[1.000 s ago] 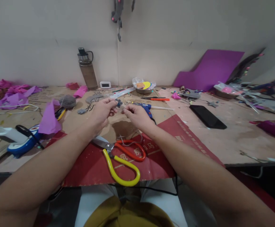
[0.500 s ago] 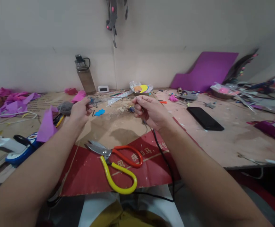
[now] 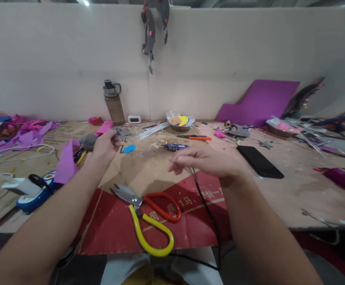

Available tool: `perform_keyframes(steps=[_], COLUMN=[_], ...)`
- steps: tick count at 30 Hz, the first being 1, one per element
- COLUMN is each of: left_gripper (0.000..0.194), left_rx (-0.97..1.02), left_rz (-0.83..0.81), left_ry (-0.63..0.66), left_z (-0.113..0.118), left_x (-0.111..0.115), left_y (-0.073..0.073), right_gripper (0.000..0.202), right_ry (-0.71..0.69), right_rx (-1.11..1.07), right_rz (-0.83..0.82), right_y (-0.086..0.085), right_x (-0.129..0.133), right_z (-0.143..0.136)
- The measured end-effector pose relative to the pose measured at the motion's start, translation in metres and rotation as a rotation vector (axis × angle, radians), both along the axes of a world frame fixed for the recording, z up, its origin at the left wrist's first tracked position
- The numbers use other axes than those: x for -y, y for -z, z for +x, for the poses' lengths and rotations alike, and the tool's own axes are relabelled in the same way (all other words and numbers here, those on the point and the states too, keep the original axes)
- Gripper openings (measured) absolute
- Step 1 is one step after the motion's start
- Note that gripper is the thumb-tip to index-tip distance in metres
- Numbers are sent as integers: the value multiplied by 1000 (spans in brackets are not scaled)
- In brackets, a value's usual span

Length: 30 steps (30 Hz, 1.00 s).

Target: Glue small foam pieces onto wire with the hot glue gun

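Observation:
My left hand [image 3: 107,143] is raised over the left part of the work surface, fingers pinched on a small dark blue-grey piece [image 3: 117,132]. Beside it lie a ball of grey yarn [image 3: 88,141] and a blue cut-out [image 3: 129,148]. My right hand [image 3: 194,160] is bent at the wrist, its fingers drawn together and pointing left; what they hold, if anything, cannot be made out. Just behind it is a blue glue gun [image 3: 175,147]. Scissors with one red and one yellow handle [image 3: 136,201] lie with blades apart on the red cardboard [image 3: 113,233].
A bottle [image 3: 114,105] and a bowl of scraps [image 3: 181,126] stand at the back. On the right are a black phone [image 3: 260,161] and purple foam [image 3: 258,103]. A black cable [image 3: 206,202] runs below my right hand. A blue power strip [image 3: 30,202] lies left.
My right hand has turned downward and dropped lower, uncovering the glue gun and an orange-handled tool. My left hand remains beside the yarn. The camera view has tilted up.

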<state>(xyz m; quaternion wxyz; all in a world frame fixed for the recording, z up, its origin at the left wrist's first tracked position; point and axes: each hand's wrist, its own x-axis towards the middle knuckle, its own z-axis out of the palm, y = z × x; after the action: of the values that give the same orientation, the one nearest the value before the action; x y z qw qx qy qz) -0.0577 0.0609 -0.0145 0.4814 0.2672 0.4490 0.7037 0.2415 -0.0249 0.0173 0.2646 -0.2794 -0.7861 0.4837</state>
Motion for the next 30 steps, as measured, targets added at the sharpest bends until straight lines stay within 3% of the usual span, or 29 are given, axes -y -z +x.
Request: perform_keyframes(steps=[1, 3, 6, 9, 12, 16, 20, 26, 30], left_gripper=[12, 15, 16, 16, 16, 17, 16, 21, 22], left_rx=[-11, -37, -136, -128, -145, -274, -400, -185, -169], left_rz=[14, 53, 159, 145, 150, 132, 137, 70, 54], left_ry=[37, 106, 286, 378, 409, 413, 460, 633, 673], left_z=[6, 21, 44, 60, 69, 77, 83, 83, 79], left_x=[4, 13, 29, 43, 52, 62, 72, 74, 72], left_y=[0, 0, 2, 1, 1, 5, 6, 0, 0], right_gripper=[33, 29, 20, 19, 15, 43, 22, 17, 18], right_ry=[-7, 161, 483, 609, 603, 561, 541, 564, 586], right_rx=[132, 219, -9, -175, -269, -372, -427, -519, -529], right_rz=[48, 178, 265, 211, 156, 74, 53, -104, -177], right_y=[3, 13, 31, 43, 50, 54, 55, 50, 51], right_x=[-2, -7, -15, -18, -15, -13, -15, -19, -20], right_z=[-4, -14, -32, -45, -56, -66, -66, -62, -62])
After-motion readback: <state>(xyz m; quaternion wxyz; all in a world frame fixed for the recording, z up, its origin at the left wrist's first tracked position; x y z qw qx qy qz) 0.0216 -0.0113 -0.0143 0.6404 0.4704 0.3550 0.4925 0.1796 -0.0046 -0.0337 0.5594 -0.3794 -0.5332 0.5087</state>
